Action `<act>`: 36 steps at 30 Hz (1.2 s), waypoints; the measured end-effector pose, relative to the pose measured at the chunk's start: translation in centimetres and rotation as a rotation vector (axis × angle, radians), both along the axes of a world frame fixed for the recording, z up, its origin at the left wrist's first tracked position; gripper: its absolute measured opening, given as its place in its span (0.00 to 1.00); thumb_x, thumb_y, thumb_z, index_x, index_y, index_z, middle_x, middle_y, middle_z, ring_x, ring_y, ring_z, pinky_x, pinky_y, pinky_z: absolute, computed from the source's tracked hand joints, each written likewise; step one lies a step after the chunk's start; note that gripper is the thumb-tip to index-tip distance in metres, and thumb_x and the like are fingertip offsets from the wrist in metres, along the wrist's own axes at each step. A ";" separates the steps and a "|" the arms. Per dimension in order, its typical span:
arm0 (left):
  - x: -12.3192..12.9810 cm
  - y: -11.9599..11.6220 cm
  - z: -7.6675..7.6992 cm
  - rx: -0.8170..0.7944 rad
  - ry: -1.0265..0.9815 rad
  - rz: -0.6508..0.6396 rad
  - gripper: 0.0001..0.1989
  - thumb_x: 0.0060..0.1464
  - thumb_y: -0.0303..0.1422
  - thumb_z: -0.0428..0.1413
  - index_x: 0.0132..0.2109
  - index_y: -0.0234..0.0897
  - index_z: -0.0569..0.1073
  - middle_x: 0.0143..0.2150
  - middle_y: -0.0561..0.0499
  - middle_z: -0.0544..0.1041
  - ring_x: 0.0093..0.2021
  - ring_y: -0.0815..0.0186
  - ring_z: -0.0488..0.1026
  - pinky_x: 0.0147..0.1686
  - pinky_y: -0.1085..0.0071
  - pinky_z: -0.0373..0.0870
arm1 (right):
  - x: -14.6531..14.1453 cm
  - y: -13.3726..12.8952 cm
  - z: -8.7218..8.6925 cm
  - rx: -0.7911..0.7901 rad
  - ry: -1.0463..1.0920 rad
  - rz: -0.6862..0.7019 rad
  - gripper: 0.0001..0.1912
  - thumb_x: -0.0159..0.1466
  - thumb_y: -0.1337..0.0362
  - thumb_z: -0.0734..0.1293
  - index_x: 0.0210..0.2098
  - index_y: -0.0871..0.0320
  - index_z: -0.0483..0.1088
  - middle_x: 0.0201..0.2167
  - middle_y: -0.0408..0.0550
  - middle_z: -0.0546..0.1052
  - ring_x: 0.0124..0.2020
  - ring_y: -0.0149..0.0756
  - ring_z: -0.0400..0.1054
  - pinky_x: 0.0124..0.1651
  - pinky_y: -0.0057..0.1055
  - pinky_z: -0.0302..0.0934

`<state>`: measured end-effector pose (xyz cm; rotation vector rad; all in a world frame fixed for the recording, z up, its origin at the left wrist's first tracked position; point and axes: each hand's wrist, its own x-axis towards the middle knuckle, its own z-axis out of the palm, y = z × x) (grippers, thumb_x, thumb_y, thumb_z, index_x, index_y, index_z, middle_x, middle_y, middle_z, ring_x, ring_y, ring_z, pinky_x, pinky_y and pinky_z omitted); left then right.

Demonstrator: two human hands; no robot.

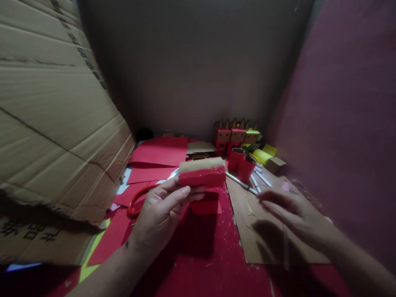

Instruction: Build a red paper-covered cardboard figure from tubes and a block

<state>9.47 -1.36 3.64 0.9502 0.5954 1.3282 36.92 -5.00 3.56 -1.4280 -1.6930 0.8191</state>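
My left hand (165, 204) pinches a cardboard tube (201, 166) between thumb and fingers. Red paper (202, 178) covers its lower side, while a strip of bare brown cardboard shows along the top. My right hand (291, 208) hovers above a brown cardboard sheet (239, 206), its fingers curled and somewhat blurred. A slim, pale pink stick (286, 247), like a pen, crosses behind that hand and seems held in it; the grip itself is hidden. Several white marker pens (254, 182) lie just beyond the right fingertips. Beside them stand two red-wrapped tubes (246, 168).
Red-handled scissors (133, 204) and red paper sheets (161, 150) lie at left, beside a tall cardboard box (55, 115). Several red and yellow figures with pointed cardboard tops (238, 135) stand against the back wall. A yellow roll (262, 156) rests at the right.
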 end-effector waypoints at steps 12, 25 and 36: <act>0.4 -0.9 -0.8 -0.002 0.179 -0.306 0.09 0.56 0.29 0.55 0.43 0.32 0.78 0.37 0.43 0.81 0.36 0.62 0.78 0.38 0.68 0.75 | -9.0 3.1 -0.6 -0.643 1.312 0.310 0.20 0.67 0.66 0.51 0.49 0.65 0.68 0.36 0.55 0.79 0.41 0.42 0.73 0.50 0.45 0.64; 0.7 -0.4 -1.6 -0.170 0.309 -0.415 0.11 0.57 0.31 0.56 0.43 0.28 0.76 0.36 0.41 0.81 0.34 0.66 0.78 0.36 0.75 0.75 | -7.7 3.4 -1.3 -0.695 1.339 0.114 0.09 0.58 0.69 0.62 0.34 0.65 0.73 0.29 0.54 0.79 0.39 0.44 0.74 0.50 0.40 0.64; 0.6 -0.5 -1.3 -0.320 0.246 -0.352 0.05 0.52 0.25 0.59 0.37 0.27 0.77 0.32 0.41 0.81 0.34 0.63 0.80 0.35 0.77 0.76 | -6.1 2.9 -2.3 -0.366 1.074 0.486 0.21 0.59 0.71 0.58 0.48 0.57 0.74 0.46 0.48 0.78 0.54 0.42 0.66 0.59 0.40 0.53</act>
